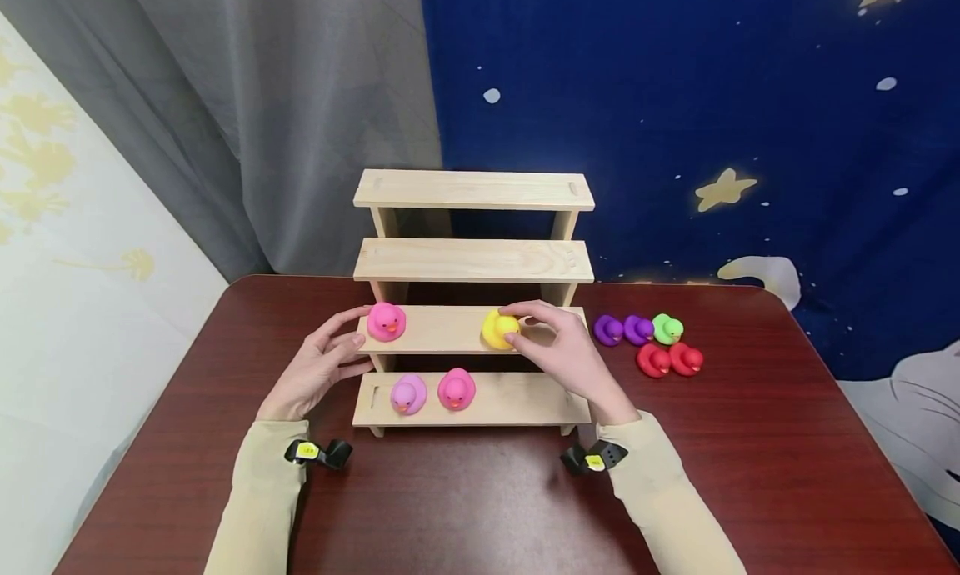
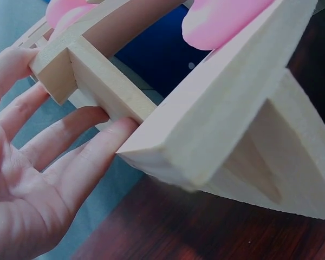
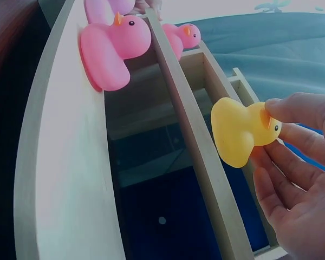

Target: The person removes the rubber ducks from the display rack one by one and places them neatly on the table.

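Note:
My right hand [image 1: 567,354] pinches a yellow rubber duck [image 1: 498,330] between thumb and fingers, at the right part of the second step up of a wooden tiered stand [image 1: 442,329]. In the right wrist view the thumb lies by the duck's beak. My left hand [image 1: 318,365] touches the left end of the stand with fairly straight fingers. Beside its fingertips, on that same step, sits a pink duck [image 1: 386,322]. On the lowest step are a light purple duck [image 1: 408,394] and another pink duck [image 1: 457,389].
Right of the stand, two purple ducks [image 1: 623,330], a green duck [image 1: 667,329] and two red ducks [image 1: 670,360] are grouped on the dark red table [image 1: 480,508]. Two higher steps [image 1: 474,260] rise behind. A grey curtain [image 1: 315,125] and a blue starry curtain [image 1: 637,100] hang at the back.

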{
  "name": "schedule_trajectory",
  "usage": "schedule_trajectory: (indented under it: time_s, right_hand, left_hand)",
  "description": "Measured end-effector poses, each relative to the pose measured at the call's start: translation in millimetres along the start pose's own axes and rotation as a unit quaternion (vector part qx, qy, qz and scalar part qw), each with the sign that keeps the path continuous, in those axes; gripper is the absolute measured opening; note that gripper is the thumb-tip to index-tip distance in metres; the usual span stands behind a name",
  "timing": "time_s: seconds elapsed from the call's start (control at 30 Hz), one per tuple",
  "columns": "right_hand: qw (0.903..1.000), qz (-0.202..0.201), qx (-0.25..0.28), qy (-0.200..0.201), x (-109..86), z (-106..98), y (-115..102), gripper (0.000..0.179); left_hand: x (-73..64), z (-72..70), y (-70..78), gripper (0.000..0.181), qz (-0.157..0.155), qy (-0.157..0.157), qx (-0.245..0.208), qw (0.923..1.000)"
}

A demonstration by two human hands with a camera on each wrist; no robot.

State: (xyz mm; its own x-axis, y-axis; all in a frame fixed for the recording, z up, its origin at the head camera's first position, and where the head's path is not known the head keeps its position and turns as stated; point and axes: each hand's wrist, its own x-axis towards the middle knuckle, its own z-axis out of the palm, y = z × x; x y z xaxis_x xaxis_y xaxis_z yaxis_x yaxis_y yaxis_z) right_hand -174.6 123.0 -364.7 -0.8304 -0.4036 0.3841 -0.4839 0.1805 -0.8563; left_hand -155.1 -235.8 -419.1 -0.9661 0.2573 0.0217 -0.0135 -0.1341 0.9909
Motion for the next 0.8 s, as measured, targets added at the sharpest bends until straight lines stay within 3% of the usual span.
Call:
schedule_trajectory:
  time_s: [0.3, 0.8]
  right_hand:
    - [0.9995, -0.001, -0.030, 0.005, -6.7, -14, -1, 0.028]
    - [0.9988, 0.025, -0.036, 0.019, -20.2, -37, -2, 0.030]
  left_hand:
    - [-1.7, 0.0, 0.3, 0.046, 0.008, -0.003, 0.004, 1.0000]
    - [0.3, 0.6, -0.5, 0.047, 0.002, -0.005, -0.002, 1.0000]
